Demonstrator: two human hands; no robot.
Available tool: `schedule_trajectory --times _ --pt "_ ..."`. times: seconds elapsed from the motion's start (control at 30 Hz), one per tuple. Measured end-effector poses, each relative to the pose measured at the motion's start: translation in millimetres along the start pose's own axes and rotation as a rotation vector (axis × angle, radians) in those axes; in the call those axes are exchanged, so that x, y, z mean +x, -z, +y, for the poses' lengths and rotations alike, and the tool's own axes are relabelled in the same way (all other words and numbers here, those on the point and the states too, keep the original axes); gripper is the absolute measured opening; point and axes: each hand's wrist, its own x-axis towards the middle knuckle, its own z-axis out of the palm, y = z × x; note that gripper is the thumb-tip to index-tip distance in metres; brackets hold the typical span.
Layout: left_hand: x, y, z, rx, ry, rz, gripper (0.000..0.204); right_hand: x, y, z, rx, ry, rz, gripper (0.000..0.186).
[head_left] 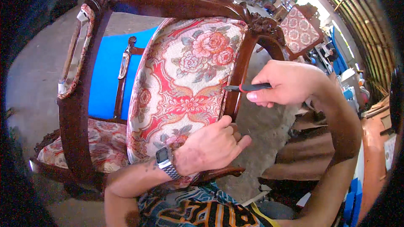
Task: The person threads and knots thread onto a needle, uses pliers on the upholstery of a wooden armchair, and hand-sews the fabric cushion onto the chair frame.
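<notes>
A carved dark wooden chair frame [143, 1] lies tipped in front of me, its cushioned panel [176, 75] covered in floral fabric of cream, red and grey-green. My right hand [290, 82] grips small pliers [256, 87] with black and red handles. Their metal tip meets the fabric's edge, along the wooden rail [238, 75]. Lower on the same edge rests my left hand [216, 145], with a metal watch [165, 159] on its wrist. Its fingers are curled in against the rail; whatever they may pinch is hidden.
At left, the frame carries an open padded armrest [78, 50], and a floral seat [105, 143] shows below. Behind it is a bright blue surface [107, 69]. Another upholstered chair piece [299, 29] stands at the far right. Brown sheet material [305, 153] lies near my right forearm.
</notes>
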Motion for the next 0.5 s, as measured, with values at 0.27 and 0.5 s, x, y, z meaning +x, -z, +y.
schedule_trajectory --times 0.27,0.5 --pt "-2.3 -2.1 -1.5 0.007 0.009 -0.028 0.027 4.1 14.9 -39.8 -0.107 -0.364 -0.104 0.039" --pt "1.4 -11.7 -1.8 0.012 -0.004 0.169 0.016 8.9 21.2 -54.8 -0.239 -0.378 -0.218 0.046"
